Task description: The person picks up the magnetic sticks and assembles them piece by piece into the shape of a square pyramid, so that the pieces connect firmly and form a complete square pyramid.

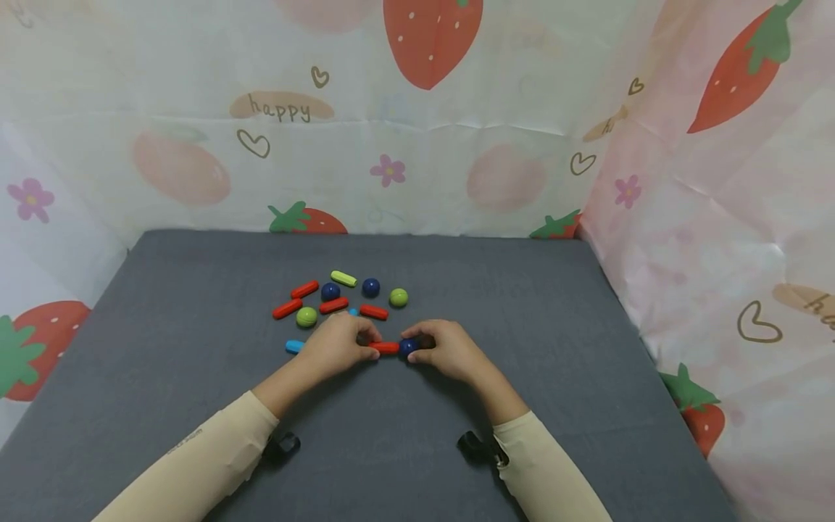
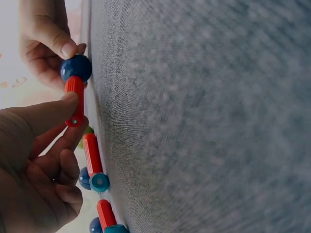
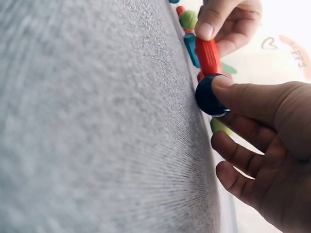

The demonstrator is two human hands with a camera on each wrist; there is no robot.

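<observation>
Between thumb and fingers, my left hand pinches a short red rod. My right hand pinches a dark blue ball, which touches the rod's right end. In the left wrist view the red rod meets the underside of the blue ball; a small round end shows at the rod's free tip. From the right wrist, the rod and the ball also sit end to end. Whether they are fixed together I cannot tell.
Behind the hands lie several loose red rods, a yellow-green rod, dark blue balls and green balls. A light blue rod lies left of my left hand. Everything rests on a grey cloth-covered table, with a printed curtain behind.
</observation>
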